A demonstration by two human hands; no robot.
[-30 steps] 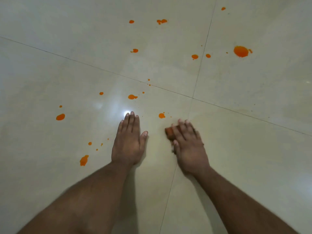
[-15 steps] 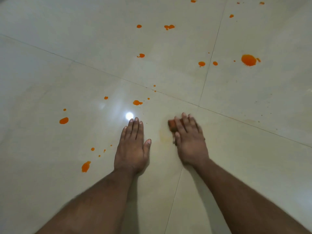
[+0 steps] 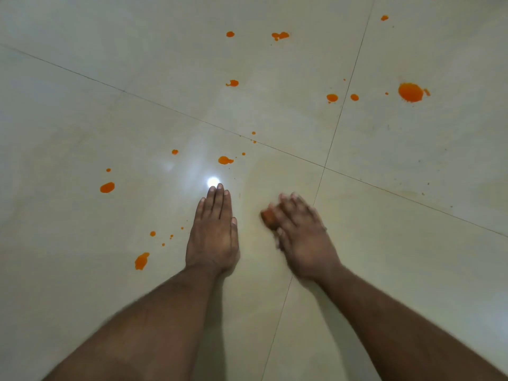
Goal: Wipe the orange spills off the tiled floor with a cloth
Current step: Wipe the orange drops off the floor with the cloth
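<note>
Cloth [image 3: 268, 217]: you are pressing a small, orange-stained wad against the floor [image 3: 412, 257] under your right hand [image 3: 301, 235], with only its edge peeking out at the hand's ten o'clock side. That hand is blurred; its fingers are lying over the cloth and seem bent around it, probably so the wad is not slipping while you are rubbing.

Left hand [image 3: 214, 232]: you are laying it flat on the tile, fingers straight and together, holding nothing. It is sitting just beside the right hand, at its nine o'clock, likely bracing your weight while you are leaning forward.

Wiped patch [image 3: 270, 177]: a faint yellowish film is showing at twelve o'clock from the cloth, so this spot looks smeared rather than clean.

Spills waiting, counted from your hands:
- nearest drop [image 3: 225, 160], at twelve o'clock from the left hand, looks the easiest reach.
- long drop [image 3: 141, 261] and round drop [image 3: 107, 187], at nine to ten o'clock.
- large blot [image 3: 410, 92], at two o'clock, well apart, with two small drops [image 3: 332, 97] beside the tile seam.
- far drops [image 3: 280, 35], at twelve o'clock.

Most of the job appears to be still ahead of you.
</note>
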